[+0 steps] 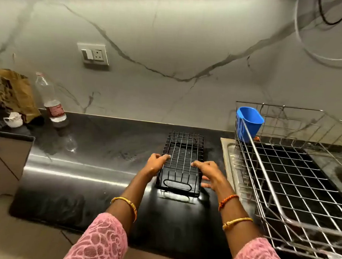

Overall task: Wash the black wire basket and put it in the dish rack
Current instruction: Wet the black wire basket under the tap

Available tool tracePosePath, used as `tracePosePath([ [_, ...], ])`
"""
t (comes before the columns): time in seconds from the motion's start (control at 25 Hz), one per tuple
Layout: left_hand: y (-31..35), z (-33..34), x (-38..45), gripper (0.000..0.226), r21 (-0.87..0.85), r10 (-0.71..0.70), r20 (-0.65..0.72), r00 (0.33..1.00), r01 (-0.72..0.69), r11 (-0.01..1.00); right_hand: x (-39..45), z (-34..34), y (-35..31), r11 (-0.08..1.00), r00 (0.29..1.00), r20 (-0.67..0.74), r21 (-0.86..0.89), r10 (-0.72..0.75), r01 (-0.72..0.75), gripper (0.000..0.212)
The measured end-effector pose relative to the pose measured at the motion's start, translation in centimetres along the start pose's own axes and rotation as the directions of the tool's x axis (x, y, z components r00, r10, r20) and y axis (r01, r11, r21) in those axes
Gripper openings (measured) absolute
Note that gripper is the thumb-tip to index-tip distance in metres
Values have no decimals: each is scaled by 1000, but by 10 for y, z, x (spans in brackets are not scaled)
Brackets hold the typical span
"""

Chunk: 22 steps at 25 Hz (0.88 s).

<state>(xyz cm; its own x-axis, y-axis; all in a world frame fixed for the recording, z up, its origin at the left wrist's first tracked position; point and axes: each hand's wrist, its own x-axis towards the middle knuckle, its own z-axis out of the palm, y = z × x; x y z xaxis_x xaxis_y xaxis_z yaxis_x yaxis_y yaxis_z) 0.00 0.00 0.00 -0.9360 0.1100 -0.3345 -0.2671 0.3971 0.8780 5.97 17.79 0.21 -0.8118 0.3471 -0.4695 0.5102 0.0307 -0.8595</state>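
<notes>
Both hands are reaching forward over a black countertop point(98, 145) and taking hold of a black wire basket point(181, 161) that is sitting on it, long side pointing away from the person. Her left hand point(156, 163) is curling its fingers over the basket's left top edge, gripping the wire. Her right hand point(208, 173) is lying against the basket's right side, thumb resting on the top rim and fingers spread fairly straight along the side wall. 2 pink lace sleeves point(100, 242) and several bangles are showing on the forearms. Just to the right of the basket, a steel dish rack point(293, 191) is standing over a metal sink edge, with a blue plastic cup holder point(248, 122) hanging at its far left corner. Well to the left, a clear plastic bottle point(50, 101) and a brown paper bag point(13, 92) are standing against the marble wall.
</notes>
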Motion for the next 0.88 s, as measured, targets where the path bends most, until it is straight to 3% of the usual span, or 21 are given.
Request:
tracePosePath([
  [0.08,3,6,13,50,-68,-93,104,990,101,993,7,1,-3,996,996,33,-43,77,-76,71],
  [0.16,4,11,24,42,-117,-151,184,971,174,978,16,-1,-4,987,988,69,-96,136,-129,62],
  [0.24,8,13,28,27,-147,-155,176,972,181,972,20,-2,-12,980,984,92,-139,155,-141,51],
  [0.36,15,12,25,11,-188,-113,125,986,135,973,20,2,-25,978,989,58,-168,133,-122,59],
  [0.52,20,8,4,15,-223,-6,72,997,22,975,4,7,-29,990,998,-32,-128,57,-61,67],
  [0.72,44,-14,-63,4,-367,183,-96,978,-206,907,-65,2,-47,984,982,-69,-39,-174,172,57],
  [0.88,60,-31,-126,44,-446,167,-175,970,-229,865,-152,-19,-52,938,929,-139,-107,-342,329,74],
])
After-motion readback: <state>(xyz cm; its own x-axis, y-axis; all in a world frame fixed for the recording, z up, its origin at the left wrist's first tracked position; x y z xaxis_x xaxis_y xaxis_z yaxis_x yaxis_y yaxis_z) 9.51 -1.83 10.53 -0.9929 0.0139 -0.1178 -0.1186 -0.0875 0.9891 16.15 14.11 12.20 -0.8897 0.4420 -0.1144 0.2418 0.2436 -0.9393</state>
